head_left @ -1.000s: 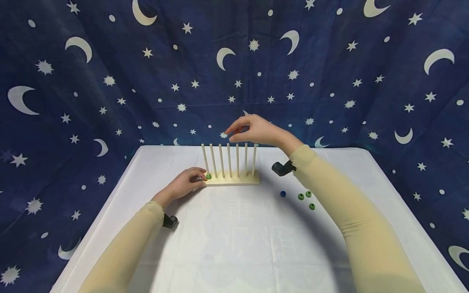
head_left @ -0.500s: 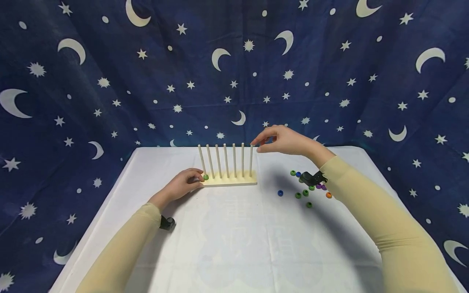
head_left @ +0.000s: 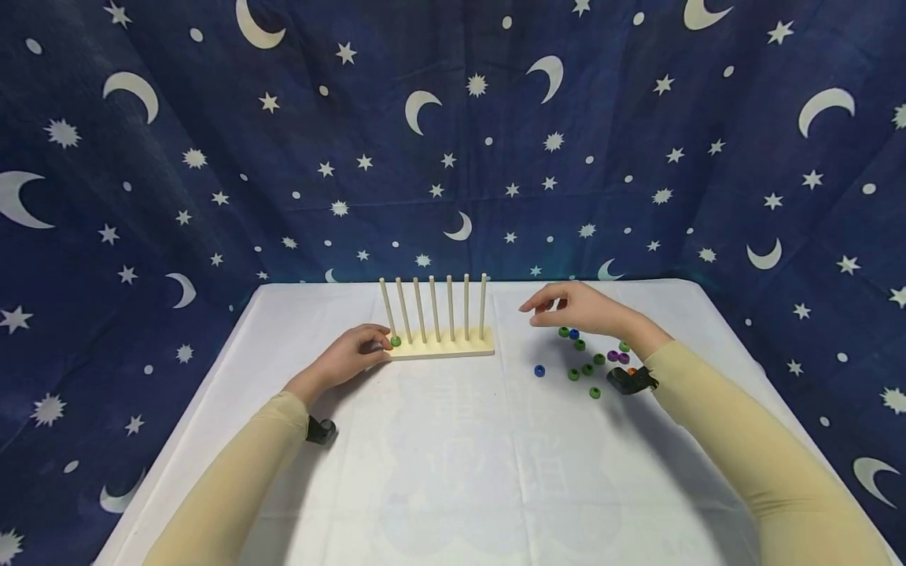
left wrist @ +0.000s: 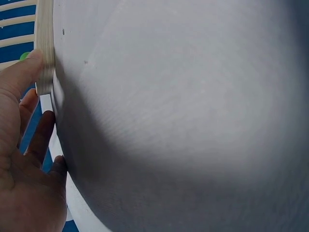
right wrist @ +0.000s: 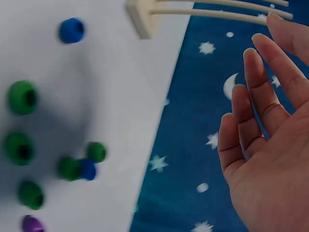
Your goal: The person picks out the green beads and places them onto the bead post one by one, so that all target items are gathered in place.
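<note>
A pale wooden peg rack with a row of upright pegs stands toward the back of the table. One green bead sits at the foot of its leftmost peg. My left hand holds the left end of the base, with the thumb on the front side and fingers reaching behind. My right hand hovers right of the rack, holding nothing, its fingers loosely extended. Below it, loose beads are scattered on the cloth, among them a blue bead and a green bead.
Purple beads and an orange bead, partly hidden by the right wrist camera, lie at the right of the group. White cloth covers the table. A dark blue curtain with moons and stars hangs around it.
My right hand has moved from above the pegs rightward and down toward the loose beads, uncovering more of them. My left hand stays at the rack's left end. The view has shifted slightly.
</note>
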Demonstrator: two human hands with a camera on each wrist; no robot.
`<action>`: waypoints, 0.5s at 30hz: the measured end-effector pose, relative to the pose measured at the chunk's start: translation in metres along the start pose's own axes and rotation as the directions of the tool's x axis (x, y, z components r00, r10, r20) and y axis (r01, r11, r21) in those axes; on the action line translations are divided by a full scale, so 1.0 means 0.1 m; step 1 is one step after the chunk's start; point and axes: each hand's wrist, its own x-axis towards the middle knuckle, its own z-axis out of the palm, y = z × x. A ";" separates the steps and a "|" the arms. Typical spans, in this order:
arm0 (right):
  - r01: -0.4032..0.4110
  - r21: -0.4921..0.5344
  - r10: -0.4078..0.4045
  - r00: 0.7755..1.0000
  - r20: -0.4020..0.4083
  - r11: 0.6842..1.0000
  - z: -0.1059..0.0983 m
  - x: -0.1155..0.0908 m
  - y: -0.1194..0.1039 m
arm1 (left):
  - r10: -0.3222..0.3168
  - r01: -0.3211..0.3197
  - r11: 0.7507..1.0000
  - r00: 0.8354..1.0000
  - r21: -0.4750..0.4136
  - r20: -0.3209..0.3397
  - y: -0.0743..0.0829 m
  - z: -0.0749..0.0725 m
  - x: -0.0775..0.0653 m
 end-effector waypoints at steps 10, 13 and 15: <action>-0.021 0.031 0.022 0.999 -0.047 0.999 0.04 -0.26 0.50 | 0.000 0.000 1.000 1.000 0.003 0.004 0.01 0.01 0.00; -0.035 0.027 0.037 0.997 -0.066 0.999 0.02 -0.33 0.62 | -0.006 0.006 1.000 1.000 0.003 0.002 0.01 0.00 0.00; -0.061 0.027 0.064 0.994 -0.086 0.998 0.01 -0.38 0.70 | -0.004 0.004 1.000 1.000 0.002 0.003 0.00 0.01 0.00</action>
